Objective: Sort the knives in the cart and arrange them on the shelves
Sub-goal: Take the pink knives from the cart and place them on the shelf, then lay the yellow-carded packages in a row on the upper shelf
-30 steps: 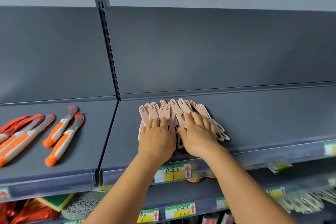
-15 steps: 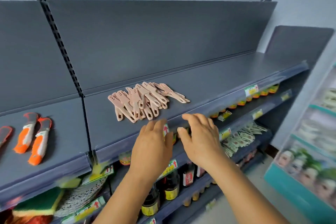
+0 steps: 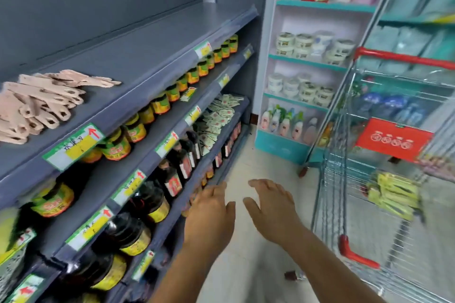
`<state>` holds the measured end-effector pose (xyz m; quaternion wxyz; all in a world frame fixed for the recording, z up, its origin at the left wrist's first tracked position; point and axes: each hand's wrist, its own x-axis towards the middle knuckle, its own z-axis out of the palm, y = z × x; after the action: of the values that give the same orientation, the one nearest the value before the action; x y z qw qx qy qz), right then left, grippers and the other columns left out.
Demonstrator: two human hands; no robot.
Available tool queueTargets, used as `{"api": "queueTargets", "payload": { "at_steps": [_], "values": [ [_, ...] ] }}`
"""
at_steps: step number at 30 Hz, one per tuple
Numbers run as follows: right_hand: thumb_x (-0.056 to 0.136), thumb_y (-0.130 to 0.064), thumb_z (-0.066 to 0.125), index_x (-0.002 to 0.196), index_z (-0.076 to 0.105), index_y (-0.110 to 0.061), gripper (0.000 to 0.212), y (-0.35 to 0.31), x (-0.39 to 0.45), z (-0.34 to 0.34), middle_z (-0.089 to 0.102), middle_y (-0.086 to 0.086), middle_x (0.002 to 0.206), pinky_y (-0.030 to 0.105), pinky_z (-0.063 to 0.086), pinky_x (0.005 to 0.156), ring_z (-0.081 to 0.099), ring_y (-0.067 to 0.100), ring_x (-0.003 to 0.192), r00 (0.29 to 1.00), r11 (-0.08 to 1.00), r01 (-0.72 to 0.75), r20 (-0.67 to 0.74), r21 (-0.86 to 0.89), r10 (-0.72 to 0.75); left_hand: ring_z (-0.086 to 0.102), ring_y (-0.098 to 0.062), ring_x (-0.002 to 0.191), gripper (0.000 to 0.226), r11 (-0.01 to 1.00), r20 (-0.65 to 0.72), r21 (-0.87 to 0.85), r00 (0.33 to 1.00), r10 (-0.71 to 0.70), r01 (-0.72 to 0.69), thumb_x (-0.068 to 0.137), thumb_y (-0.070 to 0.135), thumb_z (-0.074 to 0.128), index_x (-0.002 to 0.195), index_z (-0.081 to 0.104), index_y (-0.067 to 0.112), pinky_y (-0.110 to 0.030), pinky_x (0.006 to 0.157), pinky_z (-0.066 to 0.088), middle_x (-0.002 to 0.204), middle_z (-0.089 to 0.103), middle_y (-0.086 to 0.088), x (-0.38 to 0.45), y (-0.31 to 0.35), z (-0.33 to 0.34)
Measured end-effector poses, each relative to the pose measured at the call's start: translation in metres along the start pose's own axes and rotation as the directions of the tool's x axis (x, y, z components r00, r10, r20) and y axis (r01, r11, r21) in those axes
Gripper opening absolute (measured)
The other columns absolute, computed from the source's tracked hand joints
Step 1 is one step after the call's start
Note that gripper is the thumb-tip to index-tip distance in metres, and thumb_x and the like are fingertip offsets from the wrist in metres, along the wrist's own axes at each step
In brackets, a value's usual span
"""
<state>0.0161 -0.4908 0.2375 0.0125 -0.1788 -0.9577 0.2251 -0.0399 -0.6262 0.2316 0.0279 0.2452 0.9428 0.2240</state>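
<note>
Pink knives (image 3: 41,102) are piled at the near left of the top shelf (image 3: 157,56), close to its front edge. Both hands, left hand (image 3: 209,211) and right hand (image 3: 272,206), are held empty over bare floor (image 3: 266,170), fingers spread apart. Yellow knives (image 3: 394,194) are seen inside the wire cart (image 3: 369,179) at right.

A shop: price-tagged shelves (image 3: 157,96) of jars (image 3: 115,146) beside a wire cart (image 3: 369,179).

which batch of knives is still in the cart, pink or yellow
The yellow knives: they lie in the cart, while the pink knives sit on the top shelf.
</note>
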Motion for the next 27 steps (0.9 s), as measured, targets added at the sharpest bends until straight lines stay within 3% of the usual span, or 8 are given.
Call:
{"api": "queueTargets", "payload": {
  "at_steps": [5, 12, 21, 24, 27],
  "values": [
    [0.097, -0.041, 0.039, 0.141, 0.035, -0.028, 0.046, 0.073, -0.037, 0.003, 0.037, -0.006, 0.146, 0.030, 0.018, 0.110, 0.030, 0.016, 0.135, 0.973, 0.973, -0.230, 0.032, 0.026, 0.229, 0.034, -0.013, 0.131, 0.052, 0.989, 0.183, 0.000, 0.972, 0.147, -0.149, 0.098, 0.039, 0.037, 0.146, 0.028, 0.022, -0.024, 0.106, 0.024, 0.145, 0.037, 0.004, -0.010, 0.042, 0.062],
    [0.097, -0.041, 0.041, 0.140, 0.038, -0.027, 0.045, 0.180, -0.080, -0.010, 0.040, -0.003, 0.144, 0.033, 0.022, 0.110, 0.033, 0.017, 0.134, 0.900, 0.897, -0.436, 0.040, 0.067, 0.434, 0.041, -0.015, 0.123, 0.046, 0.958, 0.362, -0.025, 0.890, 0.276, -0.287, 0.097, 0.035, 0.039, 0.140, 0.038, 0.021, -0.024, 0.099, 0.032, 0.137, 0.044, 0.004, -0.017, 0.131, 0.135],
    [0.095, -0.040, 0.044, 0.137, 0.043, -0.023, 0.045, 0.343, -0.125, -0.048, 0.046, 0.000, 0.139, 0.034, 0.028, 0.105, 0.040, 0.020, 0.128, 0.833, 0.822, -0.554, 0.081, 0.130, 0.548, 0.047, -0.017, 0.116, 0.040, 0.954, 0.500, -0.037, 0.822, 0.274, -0.296, 0.095, 0.033, 0.044, 0.133, 0.044, 0.022, -0.029, 0.093, 0.042, 0.132, 0.049, 0.003, -0.025, 0.275, 0.227],
    [0.095, -0.039, 0.044, 0.137, 0.043, -0.021, 0.046, 0.387, -0.131, -0.062, 0.046, 0.001, 0.139, 0.034, 0.029, 0.105, 0.040, 0.021, 0.128, 0.824, 0.815, -0.567, 0.083, 0.124, 0.561, 0.043, -0.015, 0.123, 0.044, 0.951, 0.531, -0.016, 0.804, 0.270, -0.309, 0.096, 0.034, 0.042, 0.138, 0.039, 0.025, -0.031, 0.100, 0.037, 0.138, 0.045, 0.005, -0.027, 0.314, 0.254],
    [0.094, -0.037, 0.043, 0.137, 0.044, -0.020, 0.046, 0.424, -0.132, -0.073, 0.047, 0.002, 0.138, 0.036, 0.031, 0.105, 0.041, 0.022, 0.127, 0.807, 0.793, -0.590, 0.089, 0.149, 0.584, 0.042, -0.015, 0.123, 0.043, 0.949, 0.555, -0.029, 0.785, 0.276, -0.313, 0.096, 0.033, 0.040, 0.138, 0.040, 0.023, -0.029, 0.098, 0.035, 0.138, 0.045, 0.003, -0.023, 0.345, 0.276]
  ]
}}
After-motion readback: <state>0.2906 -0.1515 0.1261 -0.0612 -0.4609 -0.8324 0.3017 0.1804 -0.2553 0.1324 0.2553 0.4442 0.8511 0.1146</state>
